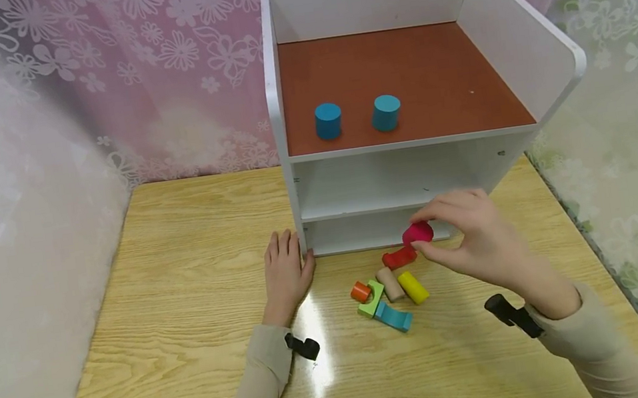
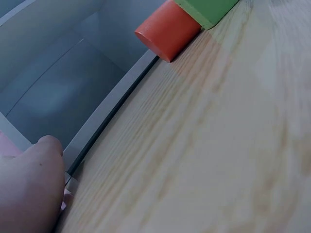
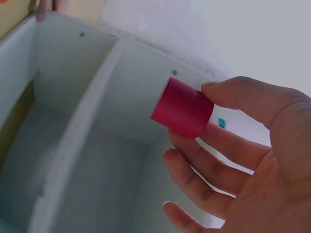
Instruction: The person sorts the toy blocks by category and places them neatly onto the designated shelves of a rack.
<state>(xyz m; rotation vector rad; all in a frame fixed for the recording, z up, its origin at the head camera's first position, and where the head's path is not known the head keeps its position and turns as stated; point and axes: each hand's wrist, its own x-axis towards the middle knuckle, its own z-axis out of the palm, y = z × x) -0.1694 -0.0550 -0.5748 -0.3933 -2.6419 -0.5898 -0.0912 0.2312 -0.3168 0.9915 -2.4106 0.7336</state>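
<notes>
Magenta and short, the wooden cylinder [image 1: 418,233] is sitting between the thumb and the fingertips of the right hand [image 1: 477,238], which is pinching it just in front of the lowest opening of the white shelf unit [image 1: 516,45]. In the right wrist view the same cylinder [image 3: 182,107] is showing a smooth round side and one flat end, with the thumb at its 3 o'clock side and the fingers [image 3: 214,167] under it.

Flat on the wood, the left hand [image 1: 286,272] is lying with its fingers straight and together, touching the left bottom corner of the unit.

On the brown top board of the unit two blue cylinders [image 1: 328,120] [image 1: 385,112] are standing upright, apart from each other. The two white compartments below are showing nothing inside, as far as can be seen.

At 7 o'clock from the held cylinder, a small group of blocks is lying on the light wooden table [image 1: 197,376]: a red curved block [image 1: 398,257], a yellow cylinder [image 1: 412,287], a beige cylinder [image 1: 390,284], an orange cylinder [image 1: 360,292] resting in a green arch block [image 1: 372,299], and a blue curved block [image 1: 393,316].

Lace curtains with flowers, pink behind and pale at both sides, are hanging around the table.
</notes>
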